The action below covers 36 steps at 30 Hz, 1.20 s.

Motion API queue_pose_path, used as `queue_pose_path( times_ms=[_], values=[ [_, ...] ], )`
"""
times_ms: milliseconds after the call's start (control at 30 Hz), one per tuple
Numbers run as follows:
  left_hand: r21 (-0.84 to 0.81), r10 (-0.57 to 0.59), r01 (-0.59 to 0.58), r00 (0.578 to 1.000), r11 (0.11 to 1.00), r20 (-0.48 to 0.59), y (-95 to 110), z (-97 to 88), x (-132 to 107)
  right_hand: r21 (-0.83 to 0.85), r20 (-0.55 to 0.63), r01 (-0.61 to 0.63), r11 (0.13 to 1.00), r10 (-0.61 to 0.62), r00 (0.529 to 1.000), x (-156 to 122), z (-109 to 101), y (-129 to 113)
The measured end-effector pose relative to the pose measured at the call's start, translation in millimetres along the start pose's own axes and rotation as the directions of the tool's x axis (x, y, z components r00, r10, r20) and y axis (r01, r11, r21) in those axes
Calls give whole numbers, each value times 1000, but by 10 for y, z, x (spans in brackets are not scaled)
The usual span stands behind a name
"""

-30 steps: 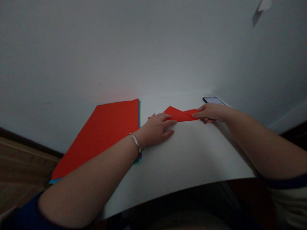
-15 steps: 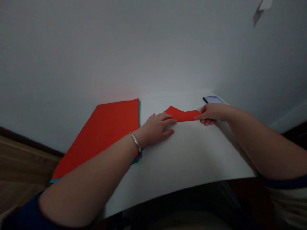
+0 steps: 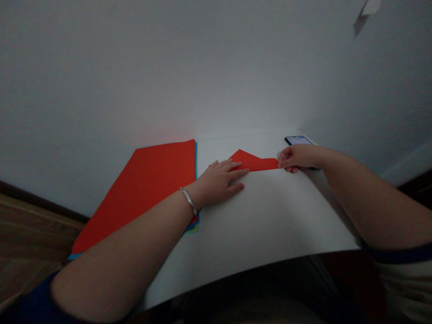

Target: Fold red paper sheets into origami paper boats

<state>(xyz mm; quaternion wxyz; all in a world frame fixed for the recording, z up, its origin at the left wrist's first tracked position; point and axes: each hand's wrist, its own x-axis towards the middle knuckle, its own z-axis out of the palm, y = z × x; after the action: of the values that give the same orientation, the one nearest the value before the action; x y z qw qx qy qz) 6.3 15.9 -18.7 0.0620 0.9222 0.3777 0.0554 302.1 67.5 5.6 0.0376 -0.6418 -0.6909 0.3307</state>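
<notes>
A folded piece of red paper (image 3: 251,162) lies on the white table (image 3: 263,220), with a peak on its far side and a narrow strip toward the right. My left hand (image 3: 221,181) rests flat with spread fingers over its left end, covering that part. At the strip's right tip, the thumb and fingers of my right hand (image 3: 290,158) are pinched together on the paper's edge.
To the left lies a stack of large coloured sheets (image 3: 148,175), red on top, partly under my left forearm. A phone (image 3: 297,140) with a lit screen sits beyond my right hand. The wall (image 3: 216,67) rises directly behind the table.
The strip at the right end of the red paper now looks narrower and flatter. My right hand has shifted slightly toward its tip. My left hand stays in place.
</notes>
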Motion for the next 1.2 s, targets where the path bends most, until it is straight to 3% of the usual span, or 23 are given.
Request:
queue_pose_path(
  times_ms=[67, 167, 267, 300, 367, 633, 867, 1067, 1200],
  values=[
    [19, -2, 2, 1000, 1000, 11, 22, 11, 30, -121, -132, 92, 988, -108, 985, -19, 28, -30],
    [37, -18, 17, 1000, 999, 18, 69, 23, 94, -348, -319, 228, 909, -343, 883, -56, 131, -115],
    [44, -25, 24, 1000, 999, 11, 115, 14, 139, -528, -267, 452, 719, -646, 716, -92, 295, -238],
    [47, -25, 24, 1000, 999, 13, 128, 6, 147, -551, -246, 485, 679, -687, 683, -103, 348, -280],
    [51, -23, 22, 999, 998, 22, 148, -12, 153, -580, -168, 528, 620, -725, 667, -123, 429, -353],
    [39, -34, 34, 999, 999, 18, 151, -52, 140, -640, -116, 497, 586, -713, 692, -139, 416, -411],
    [107, 27, -18, 996, 994, -79, 168, -86, 127, -706, -117, 370, 604, -615, 780, -180, 382, -442],
    [277, -57, 86, 992, 957, -112, 284, -124, 129, -735, -152, 226, 639, -480, 864, -270, 344, -491],
    [359, -53, 86, 993, 929, -103, 320, -132, 132, -741, -174, 141, 656, -390, 904, -312, 312, -514]
  ],
)
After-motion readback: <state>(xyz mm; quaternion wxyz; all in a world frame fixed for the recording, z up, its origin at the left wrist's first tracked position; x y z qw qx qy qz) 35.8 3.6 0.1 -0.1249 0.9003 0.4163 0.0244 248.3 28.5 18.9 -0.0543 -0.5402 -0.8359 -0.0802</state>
